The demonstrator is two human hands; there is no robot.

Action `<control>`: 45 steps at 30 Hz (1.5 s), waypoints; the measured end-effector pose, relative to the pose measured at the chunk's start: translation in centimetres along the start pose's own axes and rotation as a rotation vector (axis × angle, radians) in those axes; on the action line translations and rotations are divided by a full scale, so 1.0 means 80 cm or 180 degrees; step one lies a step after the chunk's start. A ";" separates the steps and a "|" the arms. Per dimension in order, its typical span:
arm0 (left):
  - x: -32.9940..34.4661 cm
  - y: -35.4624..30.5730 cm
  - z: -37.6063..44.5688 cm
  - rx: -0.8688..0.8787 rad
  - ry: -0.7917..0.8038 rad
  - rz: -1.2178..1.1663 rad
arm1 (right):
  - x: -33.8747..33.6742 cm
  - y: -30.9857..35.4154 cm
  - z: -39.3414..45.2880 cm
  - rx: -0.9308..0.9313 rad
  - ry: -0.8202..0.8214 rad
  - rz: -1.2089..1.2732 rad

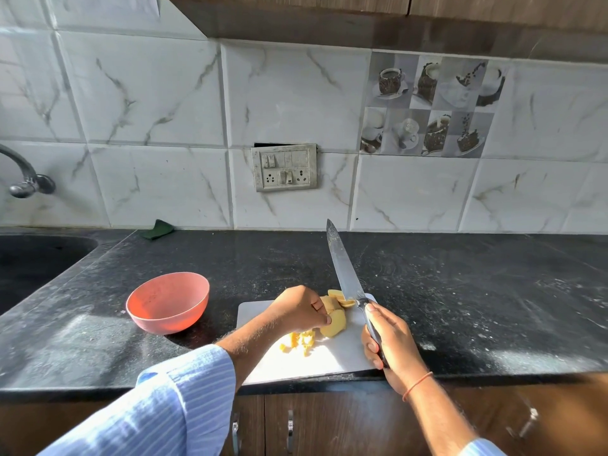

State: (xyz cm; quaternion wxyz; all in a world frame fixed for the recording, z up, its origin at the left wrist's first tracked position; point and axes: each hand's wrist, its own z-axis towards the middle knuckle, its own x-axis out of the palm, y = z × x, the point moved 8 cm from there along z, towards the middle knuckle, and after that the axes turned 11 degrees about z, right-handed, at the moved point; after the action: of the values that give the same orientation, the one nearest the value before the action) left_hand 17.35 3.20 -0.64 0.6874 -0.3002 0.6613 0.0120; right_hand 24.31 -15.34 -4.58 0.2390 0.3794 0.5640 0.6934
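A white cutting board (342, 353) lies at the front edge of the black counter. On it sits a peeled yellow potato piece (336, 320), and my left hand (297, 311) pinches it with curled fingers. Cut slices (340, 297) lie just behind it. Small yellow chopped bits (301, 342) are heaped nearer to me. My right hand (391, 343) grips the dark handle of a long kitchen knife (345, 268). Its blade points away from me and upward, with its heel by the slices.
A salmon-pink bowl (168, 302) stands left of the board. A dark sink (36, 258) and a tap (24, 179) are at the far left. A green scrub pad (158, 229) lies by the tiled wall. A socket plate (285, 167) is on the wall.
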 end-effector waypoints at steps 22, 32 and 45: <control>0.005 0.048 -0.010 -0.1285 0.0624 -0.2226 | 0.001 0.003 -0.002 -0.0025 -0.0042 0.0101; -0.017 0.148 -0.052 -0.1584 -0.0134 -0.1479 | 0.012 0.015 -0.012 -0.0054 -0.0006 0.0025; -0.018 0.210 -0.117 -0.0992 -0.0624 -0.0965 | 0.129 0.014 -0.051 -0.0046 0.0477 -0.2593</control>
State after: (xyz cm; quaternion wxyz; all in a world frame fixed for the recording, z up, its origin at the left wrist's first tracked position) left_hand 1.80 13.49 -5.45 0.6876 -0.4959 0.5289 0.0397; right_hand 15.03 -10.26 -1.17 0.4548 0.0720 0.6790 0.5718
